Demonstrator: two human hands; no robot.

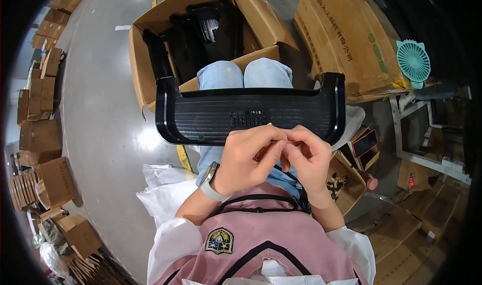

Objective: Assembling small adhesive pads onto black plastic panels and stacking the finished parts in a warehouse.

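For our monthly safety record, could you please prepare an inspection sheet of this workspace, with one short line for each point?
Surface: jeans-covered legs serve as support; grey floor shines.
Job's things: black part lies across the legs; other black parts fill an open carton ahead.
Clutter: white sheeting at left; small loose pieces in a box at right.
Left grip: fingers bent, fingertips close to the right grip's; anything held is hidden.
Right grip: fingers bent likewise; anything held is hidden.
Cables: nothing seen clearly.
Surroundings: stacked cartons at left, large carton at right.
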